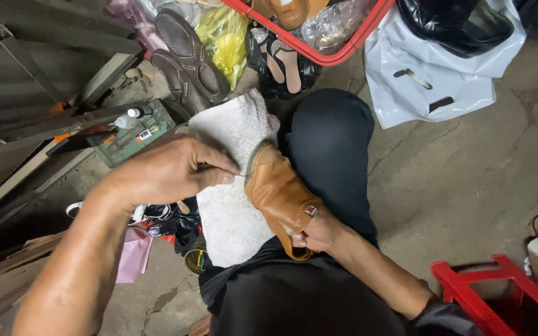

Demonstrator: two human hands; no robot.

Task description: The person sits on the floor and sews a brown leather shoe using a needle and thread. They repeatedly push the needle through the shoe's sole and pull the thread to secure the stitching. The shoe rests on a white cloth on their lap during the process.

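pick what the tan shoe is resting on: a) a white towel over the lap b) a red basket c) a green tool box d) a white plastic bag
a: the tan shoe, held at its lower end by the right hand, lies on the white towel spread over the dark-trousered lap, while the left hand pinches something thin at the shoe's edge.

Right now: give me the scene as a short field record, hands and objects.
left hand: pinches a thin tool, its tip at the shoe's edge
right hand: grips the tan leather shoe at its near end
support: shoe lies on a white towel over the lap
behind: pair of brown shoes, red basket, white plastic bag
floor: cracked concrete
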